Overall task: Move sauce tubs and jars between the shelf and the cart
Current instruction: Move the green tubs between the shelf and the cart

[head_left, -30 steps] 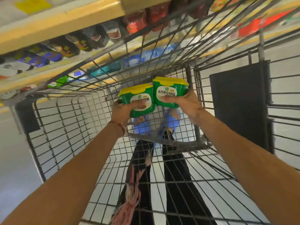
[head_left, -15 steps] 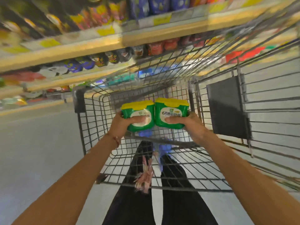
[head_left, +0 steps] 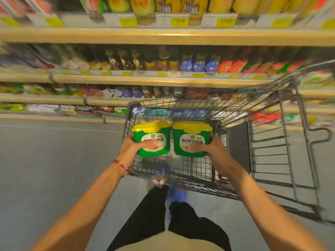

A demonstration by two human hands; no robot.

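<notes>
Green tubs (head_left: 159,132) clamped in our left hand (head_left: 129,148) and right hand (head_left: 212,147) (thumbs across labels (head_left: 192,141)) could slip if jolted.

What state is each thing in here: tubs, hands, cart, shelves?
Left tub, upright, lid on, held over the cart.
Right tub, upright, lid on, held beside it.
Left hand, gripping the left tub.
Right hand, gripping the right tub.
Cart, standing by the shelves.
Shelves, stocked with bottles.

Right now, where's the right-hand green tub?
Head view, just right of centre: the right tub is held upright in the right hand above the cart, close beside the left tub in the left hand.
</notes>
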